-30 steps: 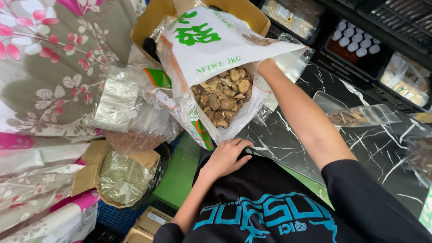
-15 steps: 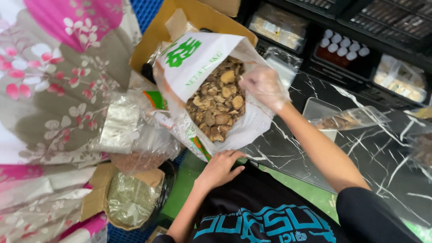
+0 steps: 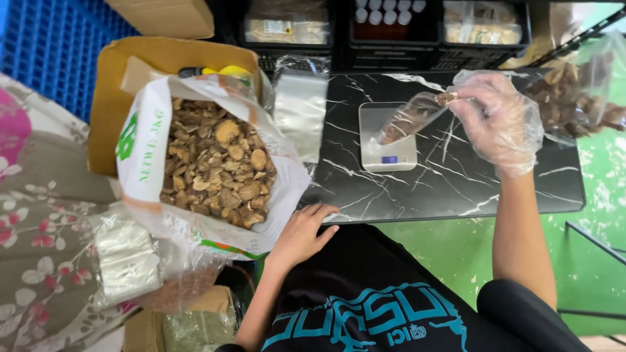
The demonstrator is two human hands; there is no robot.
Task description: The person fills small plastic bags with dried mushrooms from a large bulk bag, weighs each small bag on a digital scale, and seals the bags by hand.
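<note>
My right hand, in a thin clear plastic glove, grips the top of a small clear bag that holds a few brown dried pieces. The bag hangs tilted just above a small silver scale on the black marble-patterned table. My bare left hand rests with fingers spread at the table's near left corner, holding nothing. Right beside it stands a big white sack, wide open and full of brown dried slices.
A cardboard box stands behind the sack. Clear empty bags lie at the table's left end. A filled clear bag hangs at the right. Black crates line the back. Floral cloth and plastic packets lie left.
My right hand has left the open sack and swung right over the scale, carrying the small clear bag. My left hand has stayed at the table's corner.
</note>
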